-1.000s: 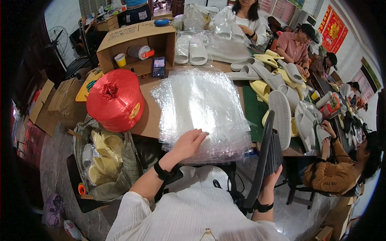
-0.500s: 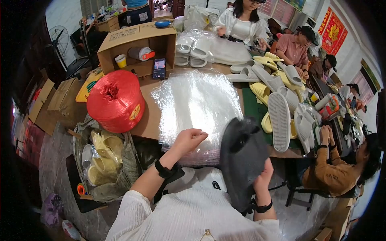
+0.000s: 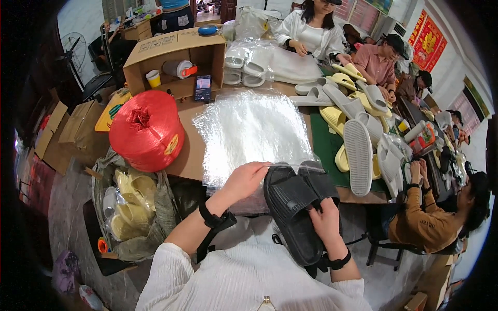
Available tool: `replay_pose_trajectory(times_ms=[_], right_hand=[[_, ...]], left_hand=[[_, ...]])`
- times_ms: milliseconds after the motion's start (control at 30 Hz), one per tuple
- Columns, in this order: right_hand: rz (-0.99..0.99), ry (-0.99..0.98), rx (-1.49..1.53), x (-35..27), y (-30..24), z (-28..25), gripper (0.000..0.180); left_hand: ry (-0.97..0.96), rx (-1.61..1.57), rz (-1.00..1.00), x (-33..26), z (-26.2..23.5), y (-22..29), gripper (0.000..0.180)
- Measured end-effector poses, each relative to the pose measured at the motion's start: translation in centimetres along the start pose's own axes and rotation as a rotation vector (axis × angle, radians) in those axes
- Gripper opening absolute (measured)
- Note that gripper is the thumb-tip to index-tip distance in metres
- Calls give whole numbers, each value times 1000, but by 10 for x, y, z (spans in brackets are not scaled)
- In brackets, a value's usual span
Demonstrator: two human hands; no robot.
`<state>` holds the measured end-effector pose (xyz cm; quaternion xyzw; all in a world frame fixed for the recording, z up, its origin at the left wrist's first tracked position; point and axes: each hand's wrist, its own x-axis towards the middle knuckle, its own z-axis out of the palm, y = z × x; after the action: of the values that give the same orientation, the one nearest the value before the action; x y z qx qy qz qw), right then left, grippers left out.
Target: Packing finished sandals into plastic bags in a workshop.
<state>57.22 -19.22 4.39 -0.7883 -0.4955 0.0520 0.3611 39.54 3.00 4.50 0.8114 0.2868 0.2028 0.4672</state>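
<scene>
My right hand [image 3: 326, 222] grips a pair of black slide sandals [image 3: 294, 207], held flat together just in front of my chest. Pinched in my left hand [image 3: 245, 180] is the near edge of a clear plastic bag, whose mouth lies against the toe end of the sandals. That bag comes off a stack of clear plastic bags [image 3: 251, 129] spread on the cardboard-covered table [image 3: 189, 150]. Both wrists wear black straps.
A big red spool of twine [image 3: 146, 129] stands on the table's left. Behind it an open cardboard box [image 3: 174, 62] holds a cup, a phone and a bottle. Grey and yellow sandals [image 3: 358, 140] pile up on the right, where several people sit. A sack of yellow sandals [image 3: 129, 207] hangs lower left.
My right hand has swung the black sandals from upright at my right to lying flat at the bag stack's near edge. My left hand has lifted a bag's edge toward them.
</scene>
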Motion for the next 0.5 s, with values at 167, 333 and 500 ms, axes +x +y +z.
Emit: replay_pose_trajectory(times_ms=[167, 333, 500], right_hand=[[-53, 20, -57, 12, -9, -8, 21], [-178, 6, -56, 27, -24, -11, 22], [-176, 1, -126, 54, -19, 12, 22]], left_hand=[[43, 314, 377, -3, 7, 13, 40], [-45, 365, 511, -1, 11, 34, 40], [-133, 288, 624, 0, 17, 45, 40]])
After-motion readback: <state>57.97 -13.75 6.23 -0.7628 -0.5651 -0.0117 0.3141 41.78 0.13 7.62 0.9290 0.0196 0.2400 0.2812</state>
